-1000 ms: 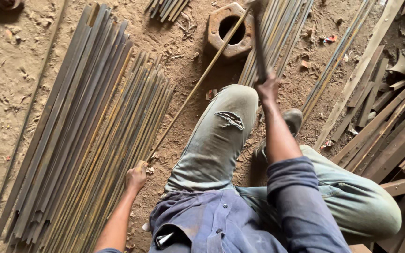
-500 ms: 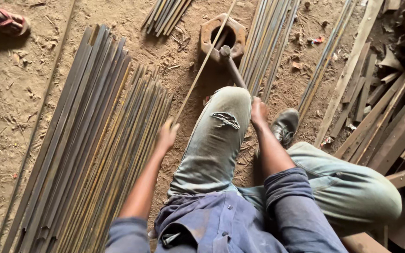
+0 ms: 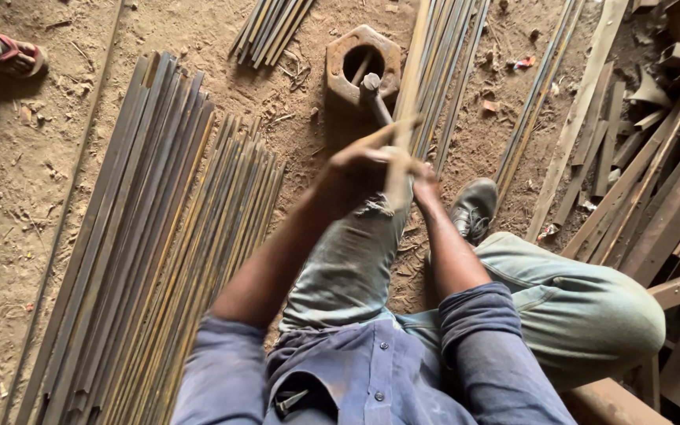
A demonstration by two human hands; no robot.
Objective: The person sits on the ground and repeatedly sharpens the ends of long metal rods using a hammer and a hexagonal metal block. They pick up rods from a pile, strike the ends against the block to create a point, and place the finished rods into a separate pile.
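I wear a blue button shirt (image 3: pixel 371 378) with sleeves rolled above my elbows. My faded grey-green trousers (image 3: pixel 576 307) are torn at the knee, and I have a scuffed dark lace-up shoe (image 3: pixel 474 208).

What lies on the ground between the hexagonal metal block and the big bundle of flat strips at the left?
In the head view, only bare dirt with small debris lies between the hexagonal metal block and the bundle of flat strips; nothing else sits there.

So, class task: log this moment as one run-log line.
left hand: grips thin rod | right hand: holds hammer | hammer head: by hexagonal block
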